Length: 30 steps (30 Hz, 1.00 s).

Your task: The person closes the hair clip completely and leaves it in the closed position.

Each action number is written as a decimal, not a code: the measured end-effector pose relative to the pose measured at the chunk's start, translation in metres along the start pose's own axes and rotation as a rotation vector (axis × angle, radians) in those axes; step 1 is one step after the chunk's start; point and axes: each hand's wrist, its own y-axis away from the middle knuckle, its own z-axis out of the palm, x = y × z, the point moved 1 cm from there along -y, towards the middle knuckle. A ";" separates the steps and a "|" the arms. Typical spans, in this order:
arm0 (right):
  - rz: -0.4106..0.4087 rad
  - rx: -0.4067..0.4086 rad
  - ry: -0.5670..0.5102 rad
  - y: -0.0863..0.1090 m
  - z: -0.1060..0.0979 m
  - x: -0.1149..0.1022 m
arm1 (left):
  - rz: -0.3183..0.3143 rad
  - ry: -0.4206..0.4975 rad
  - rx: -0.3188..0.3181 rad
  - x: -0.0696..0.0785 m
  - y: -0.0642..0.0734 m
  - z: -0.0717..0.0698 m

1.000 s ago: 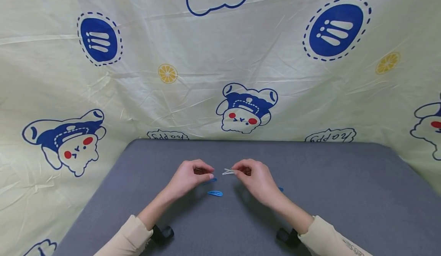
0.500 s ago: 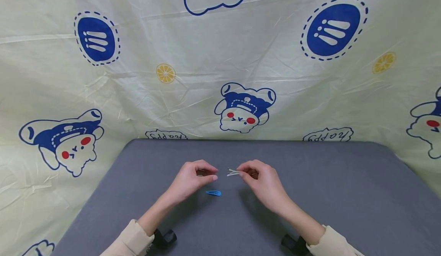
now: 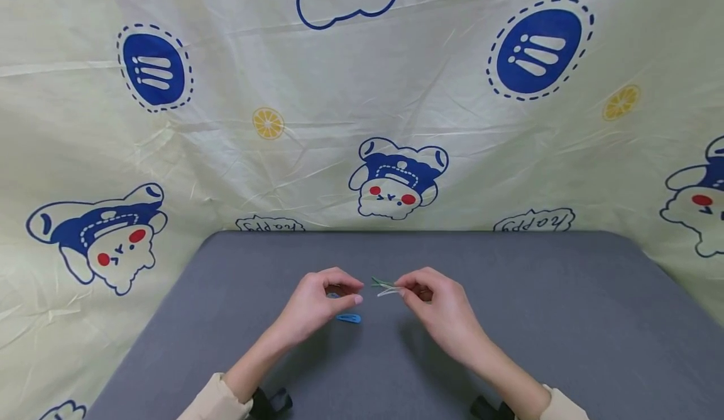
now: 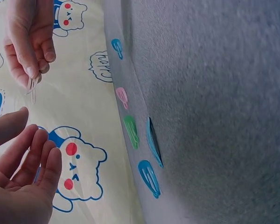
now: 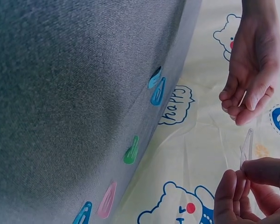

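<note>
My right hand (image 3: 438,303) pinches a pale snap hair clip (image 5: 248,144) by one end, held up above the table. Its two thin arms spread apart toward my left hand (image 3: 317,303). That left hand holds nothing; its thumb and fingers are parted, the fingertips a short gap from the clip. In the left wrist view, the clip (image 4: 33,88) hangs from the right fingertips (image 4: 32,72). Below the hands, a green hair clip (image 5: 131,150) and a pink hair clip (image 5: 107,199) lie on the table.
Several blue hair clips lie on the grey table (image 3: 543,307), including one blue clip (image 3: 349,318) below the left hand and another blue clip (image 5: 82,213) beyond the pink one. A printed cloth (image 3: 317,80) hangs behind the table's far edge.
Both hands have drifted slightly to the right, the right hand carrying the pale clip. The gap between the left fingertips and the clip stays about the same.
</note>
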 end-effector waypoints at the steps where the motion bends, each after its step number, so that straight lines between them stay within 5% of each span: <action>1: 0.000 0.001 0.000 0.001 -0.001 0.000 | -0.003 0.003 -0.002 0.001 0.001 0.000; 30: 0.058 0.058 -0.039 0.038 -0.027 -0.017 | 0.006 0.080 0.000 0.032 0.028 0.017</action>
